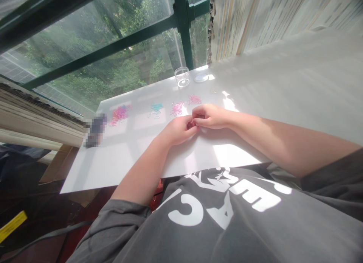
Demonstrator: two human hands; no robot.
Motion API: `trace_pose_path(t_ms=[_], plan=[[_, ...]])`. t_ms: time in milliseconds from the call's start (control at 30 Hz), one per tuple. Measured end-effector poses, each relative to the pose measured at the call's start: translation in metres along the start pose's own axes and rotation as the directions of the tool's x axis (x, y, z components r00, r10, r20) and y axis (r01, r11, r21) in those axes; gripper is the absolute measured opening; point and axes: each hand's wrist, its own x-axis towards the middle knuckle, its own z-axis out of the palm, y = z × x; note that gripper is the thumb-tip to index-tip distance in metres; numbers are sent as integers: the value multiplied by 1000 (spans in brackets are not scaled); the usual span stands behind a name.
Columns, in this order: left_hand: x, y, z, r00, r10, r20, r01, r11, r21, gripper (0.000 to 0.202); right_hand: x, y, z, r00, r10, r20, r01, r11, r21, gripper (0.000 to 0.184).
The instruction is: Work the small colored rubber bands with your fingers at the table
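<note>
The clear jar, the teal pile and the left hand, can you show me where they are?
Clear jar (pixel 182 77), head view: its see-through side wall.
Teal pile (pixel 157 107), head view: middle of its tangle.
Left hand (pixel 179 130), head view: back of the hand.

Head-worn view, facing forward and down (close above the shirt (pixel 227 236)), across white tabletop (pixel 106 161), toward window (pixel 113 68)

Left hand (pixel 178 130) and right hand (pixel 212 116) close together, fingers (pixel 191 132) curled inward.
The right hand sits just right of the left hand, turned toward it; their grip is partly hidden. Left forearm (pixel 141 170) reaches it from nearer the body, right forearm (pixel 266 136) from its right.
</note>
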Motion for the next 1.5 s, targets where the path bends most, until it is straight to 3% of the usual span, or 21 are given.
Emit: trace_pose_path(t_ms=[1500], plan=[[1,-4,2,1000,2,-5,-2,1000,-6,22,2,3,1,1000,-14,6,14,1000,-16,12]])
